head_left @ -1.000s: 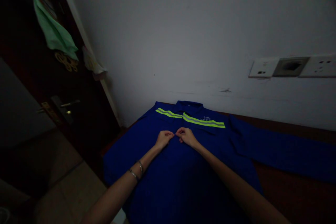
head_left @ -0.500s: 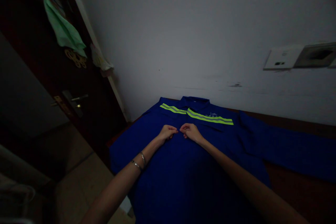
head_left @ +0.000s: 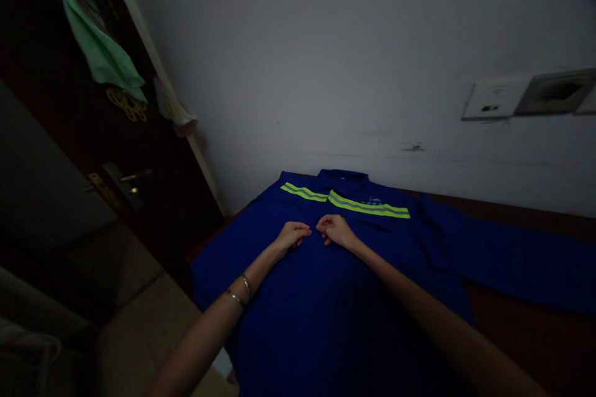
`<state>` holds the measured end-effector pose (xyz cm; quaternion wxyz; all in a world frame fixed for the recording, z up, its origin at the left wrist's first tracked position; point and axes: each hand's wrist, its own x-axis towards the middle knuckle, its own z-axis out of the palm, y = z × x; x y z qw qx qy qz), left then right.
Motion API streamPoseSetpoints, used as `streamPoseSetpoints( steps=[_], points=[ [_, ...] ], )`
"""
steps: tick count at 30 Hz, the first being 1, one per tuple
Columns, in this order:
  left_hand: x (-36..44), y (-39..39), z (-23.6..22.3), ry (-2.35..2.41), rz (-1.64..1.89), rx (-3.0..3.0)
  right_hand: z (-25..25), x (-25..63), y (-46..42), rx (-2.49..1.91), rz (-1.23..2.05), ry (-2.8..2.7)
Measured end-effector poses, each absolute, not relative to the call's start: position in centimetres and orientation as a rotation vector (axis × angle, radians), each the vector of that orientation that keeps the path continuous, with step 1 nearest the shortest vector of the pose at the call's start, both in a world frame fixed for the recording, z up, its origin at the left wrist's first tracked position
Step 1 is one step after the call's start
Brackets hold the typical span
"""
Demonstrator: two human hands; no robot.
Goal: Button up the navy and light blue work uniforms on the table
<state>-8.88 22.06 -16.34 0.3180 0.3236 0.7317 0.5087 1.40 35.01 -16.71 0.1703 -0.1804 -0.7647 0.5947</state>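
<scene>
A dark blue work jacket (head_left: 279, 298) lies spread out, front side up, its collar towards the wall. A yellow-green and grey reflective stripe (head_left: 367, 206) crosses its chest. My left hand (head_left: 292, 234) is closed in a pinch on the jacket's front, just below the stripe. Close beside it, my right hand (head_left: 334, 231) pinches the cloth near the front's middle line, with a small gap between the two sets of fingertips. Whether a button or fastener sits between the fingers is too dark and small to tell.
Under the jacket is a dark reddish-brown tabletop (head_left: 521, 341). A pale wall (head_left: 326, 62) with a socket plate (head_left: 496, 99) rises behind it. On the left stands a dark door with a metal handle (head_left: 135, 175) and a hanging green cloth (head_left: 102, 53).
The view has shifted slightly, so the scene sits a little further left. Both hands keep their pinch at nearly the same spot on the jacket, fingertips very slightly further apart.
</scene>
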Motion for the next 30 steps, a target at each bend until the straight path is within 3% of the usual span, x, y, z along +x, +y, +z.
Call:
streamPoseSetpoints(
  steps=[7,15,30],
  points=[
    [-8.6,21.8,-16.0,1.908,1.344,0.856,-16.0,1.9,34.5,-0.455,1.435,-2.333],
    [-8.7,21.7,-16.0,1.881,1.334,0.898,-14.7,3.3,33.9,-0.163,0.385,-2.687],
    [-8.6,21.8,-16.3,1.884,1.429,0.856,-13.8,4.0,33.9,-0.060,0.252,-2.723]
  ],
)
